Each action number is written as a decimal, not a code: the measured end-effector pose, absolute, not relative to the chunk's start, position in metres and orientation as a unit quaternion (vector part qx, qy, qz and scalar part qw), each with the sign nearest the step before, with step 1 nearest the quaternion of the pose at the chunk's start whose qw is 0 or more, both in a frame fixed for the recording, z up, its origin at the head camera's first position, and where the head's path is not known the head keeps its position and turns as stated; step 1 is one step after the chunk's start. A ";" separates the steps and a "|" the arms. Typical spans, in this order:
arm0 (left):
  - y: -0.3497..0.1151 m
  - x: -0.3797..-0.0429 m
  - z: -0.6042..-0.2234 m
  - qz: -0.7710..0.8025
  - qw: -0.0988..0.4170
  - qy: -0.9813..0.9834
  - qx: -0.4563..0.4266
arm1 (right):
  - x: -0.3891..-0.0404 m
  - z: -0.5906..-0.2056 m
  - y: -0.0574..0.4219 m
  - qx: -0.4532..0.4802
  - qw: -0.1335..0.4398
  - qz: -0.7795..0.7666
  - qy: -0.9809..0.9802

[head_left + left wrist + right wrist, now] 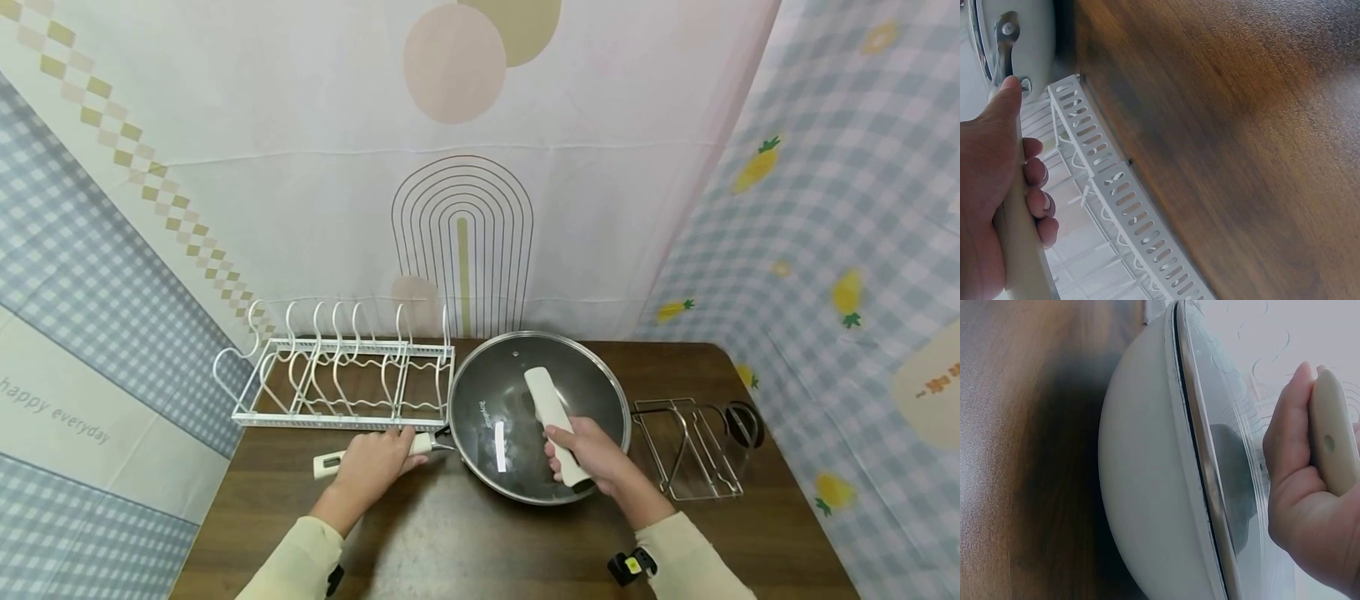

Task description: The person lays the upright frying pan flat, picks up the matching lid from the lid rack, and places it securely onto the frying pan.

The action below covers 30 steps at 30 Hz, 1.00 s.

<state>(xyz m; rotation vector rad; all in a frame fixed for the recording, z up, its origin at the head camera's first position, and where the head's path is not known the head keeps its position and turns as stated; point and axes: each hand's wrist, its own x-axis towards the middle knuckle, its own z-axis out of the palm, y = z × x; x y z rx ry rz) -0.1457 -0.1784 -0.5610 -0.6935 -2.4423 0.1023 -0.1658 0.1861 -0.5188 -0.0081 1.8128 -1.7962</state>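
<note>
A cream-white wok (1141, 462) stands on the brown table, covered by a glass lid (480, 375) with a steel rim. My left hand (372, 465) grips the wok's long cream handle (327, 465), thumb laid along it toward the metal joint in the left wrist view. Over on the lid, my right hand (592, 454) holds the upright-bar cream lid handle (546, 396), its fingers wrapped round the lower part. The lid's rim sits along the wok's edge in the right wrist view. Most of the wok's inside is hidden behind the dark glass.
A white wire dish rack (345, 422) stands at the back left, close beside the wok. To the right is a metal wire rack (701, 450) with a dark round part (744, 423). Patterned cloth walls (337, 208) enclose the wooden table (465, 550) at back and sides.
</note>
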 end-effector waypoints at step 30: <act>-0.177 -0.143 -0.557 0.049 0.258 -0.930 -0.258 | -0.165 -0.520 0.189 0.001 0.304 -0.678 0.670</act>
